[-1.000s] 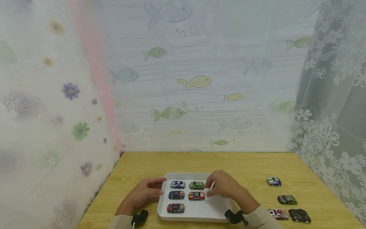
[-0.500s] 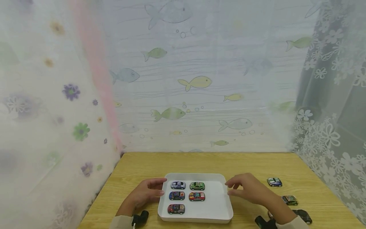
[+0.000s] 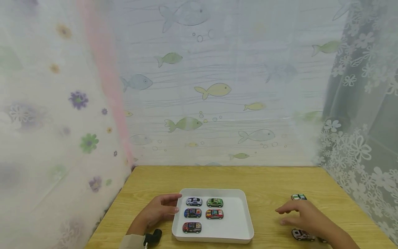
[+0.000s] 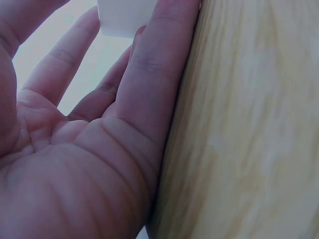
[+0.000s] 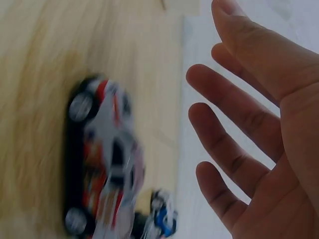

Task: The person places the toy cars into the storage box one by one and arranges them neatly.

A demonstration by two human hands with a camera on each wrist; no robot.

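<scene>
My left hand (image 3: 157, 211) rests its fingertips and thumb tip against the left side of a white tray (image 3: 231, 226). Its fingers look loosely extended in the left wrist view. In the tray lie several toy cars: white-blue (image 3: 194, 201), green (image 3: 215, 202), blue (image 3: 192, 213), red-yellow (image 3: 214, 214) and dark red (image 3: 191, 227). My right hand (image 3: 306, 216), fingers spread and holding nothing, hovers over the toy cars right of the tray. Below it lies a white-red toy car (image 5: 112, 159), apart from the fingers. The hand covers other cars there.
A green, white and blue toy car (image 3: 298, 196) sits just beyond the right hand. The wooden table (image 3: 224, 177) ends at a fish-patterned curtain (image 3: 217, 121) behind and floral curtains at both sides.
My right hand has moved from inside the tray, beside the red-yellow car, out to the right over the loose cars. My left hand stays at the tray's left edge.
</scene>
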